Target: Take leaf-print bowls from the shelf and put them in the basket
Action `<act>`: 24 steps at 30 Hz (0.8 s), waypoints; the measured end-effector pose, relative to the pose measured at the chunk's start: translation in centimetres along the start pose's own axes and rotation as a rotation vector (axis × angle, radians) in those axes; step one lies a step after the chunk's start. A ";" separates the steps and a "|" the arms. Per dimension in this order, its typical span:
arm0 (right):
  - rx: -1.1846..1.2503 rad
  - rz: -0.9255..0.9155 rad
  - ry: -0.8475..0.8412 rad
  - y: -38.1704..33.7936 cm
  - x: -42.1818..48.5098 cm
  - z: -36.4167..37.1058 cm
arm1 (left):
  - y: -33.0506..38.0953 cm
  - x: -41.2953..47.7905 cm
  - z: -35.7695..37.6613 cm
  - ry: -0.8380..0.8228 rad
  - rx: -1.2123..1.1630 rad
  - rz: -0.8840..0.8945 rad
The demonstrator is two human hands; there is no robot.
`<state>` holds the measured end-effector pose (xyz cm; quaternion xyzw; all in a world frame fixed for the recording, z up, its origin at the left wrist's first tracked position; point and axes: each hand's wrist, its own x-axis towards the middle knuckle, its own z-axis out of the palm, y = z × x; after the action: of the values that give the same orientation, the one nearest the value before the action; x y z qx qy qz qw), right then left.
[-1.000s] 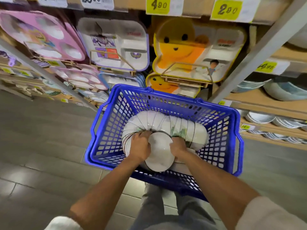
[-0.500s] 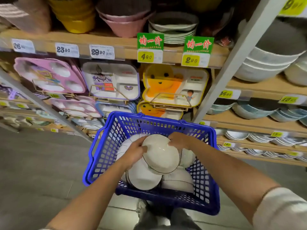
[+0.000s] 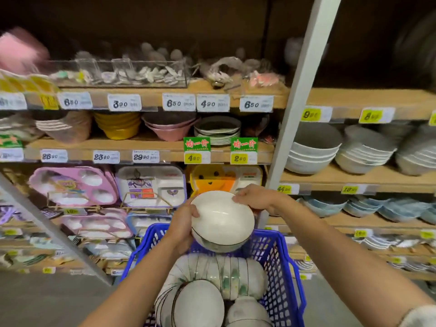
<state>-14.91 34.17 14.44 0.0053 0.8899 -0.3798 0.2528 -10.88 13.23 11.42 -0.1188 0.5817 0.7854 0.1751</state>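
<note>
Head view. Item: leaf-print bowl [image 3: 223,218], white, dark line at the rim, a trace of green print low on its outer wall; whether it is one bowl or a nested pair cannot be told. Position: held in the air just above the far end of the blue basket [image 3: 280,263], tilted with its hollow toward the camera. Left hand [image 3: 186,223]: fingers curled round the bowl's left side. Right hand [image 3: 253,197]: pinching the upper right rim. Basket contents: a row of nested leaf-print bowls [image 3: 226,274] lying on their sides across the middle, with more bowls at the near end. What supports the basket is not visible. Handling note, as judgement: the load is glazed ware on glazed ware, so it should go down with both hands on it, be seated against the row or in the gap by the right wall, and be released only once it rests and cannot roll. A drop or a knock on a rim is the likely fault. Surroundings: wooden shelf [image 3: 151,143] in several tiers with price tags [image 3: 124,102]; a white upright post [image 3: 304,90]; divided trays [image 3: 151,185] in pink, white and yellow; yellow bowls [image 3: 116,125]; stacked grey-white bowls [image 3: 313,149] at right, blue bowls [image 3: 363,206] below them; a clear box of small pieces [image 3: 118,72] on top; grey floor [image 3: 35,300] at lower left.
</note>
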 end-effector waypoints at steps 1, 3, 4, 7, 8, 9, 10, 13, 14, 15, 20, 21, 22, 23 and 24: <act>0.103 -0.004 0.059 -0.2 -0.7 -0.5 | 1.2 -0.2 0.6 0.000 -0.023 0.015; 0.336 -0.024 0.185 -0.5 -2.3 -1.3 | 3.5 -0.7 1.9 0.010 -0.061 0.038; 0.465 -0.034 0.227 -0.7 -3.2 -1.4 | 4.5 -1.0 2.5 0.021 -0.076 0.039; 0.923 -0.131 0.278 -1.4 -6.2 -1.9 | 7.4 -1.9 4.9 0.006 -0.112 0.068; 1.055 -0.209 0.276 -1.7 -7.2 -2.0 | 8.1 -2.2 5.7 0.001 -0.130 0.085; 1.161 -0.281 0.284 -2.1 -8.1 -2.0 | 8.7 -2.5 6.6 0.001 -0.142 0.095; 1.244 -0.334 0.312 -2.5 -9.0 -2.2 | 9.2 -2.9 7.5 -0.002 -0.144 0.099; 1.395 -0.358 0.451 -3.1 -10.8 -2.8 | 10.1 -4.1 10.4 -0.026 -0.139 0.118; 1.448 -0.337 0.499 -3.1 -11.3 -3.1 | 10.3 -4.6 11.4 -0.035 -0.127 0.123; 1.489 -0.309 0.546 -3.0 -11.9 -3.6 | 10.4 -4.9 12.5 -0.041 -0.110 0.127; 1.545 -0.216 0.658 -0.5 -14.9 -6.7 | 9.6 -6.3 18.5 -0.073 -0.108 0.166; 1.539 -0.212 0.665 0.3 -15.7 -7.6 | 9.3 -6.4 19.9 -0.084 -0.108 0.179; 1.538 -0.212 0.675 1.3 -16.4 -8.6 | 8.9 -6.5 21.4 -0.095 -0.109 0.192; 1.539 -0.213 0.683 2.3 -17.2 -9.7 | 8.5 -6.7 23.0 -0.101 -0.115 0.205; 1.540 -0.214 0.691 3.2 -17.9 -10.6 | 8.1 -6.9 24.4 -0.096 -0.127 0.214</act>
<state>-3.41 46.88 26.60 0.2072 0.4062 -0.8782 -0.1445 -7.56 33.44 28.35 -0.0292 0.5312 0.8396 0.1101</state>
